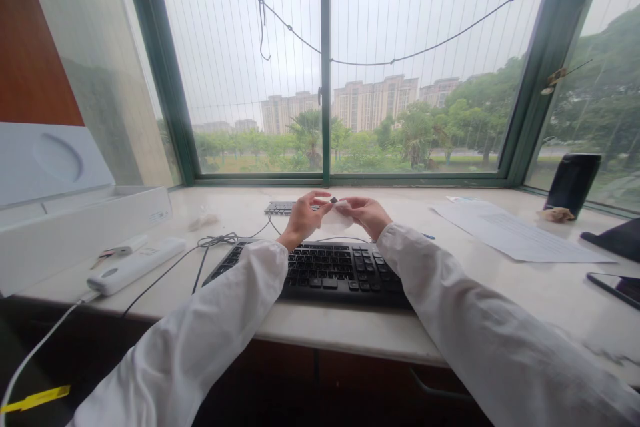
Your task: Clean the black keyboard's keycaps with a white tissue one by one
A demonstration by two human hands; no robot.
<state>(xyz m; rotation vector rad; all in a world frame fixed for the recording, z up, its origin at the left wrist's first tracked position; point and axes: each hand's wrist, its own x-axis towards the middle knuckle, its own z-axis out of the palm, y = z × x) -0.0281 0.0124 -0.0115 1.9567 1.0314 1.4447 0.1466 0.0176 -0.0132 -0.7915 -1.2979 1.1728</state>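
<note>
My left hand is raised above the back edge of a black keyboard, its thumb and forefinger pinching a small black keycap. Close beside it, my right hand grips a thin white tissue, which touches the keycap from the right and hangs down between both hands. Several loose dark keycaps lie in rows on the sill behind my left hand. Both my forearms, in white sleeves, cross over the ends of the keyboard and hide parts of it.
On the left lie a white power strip, a bundled black cable and an open white box. Printed paper, a black cylinder and a phone are on the right. Crumpled tissue lies left of the keycaps.
</note>
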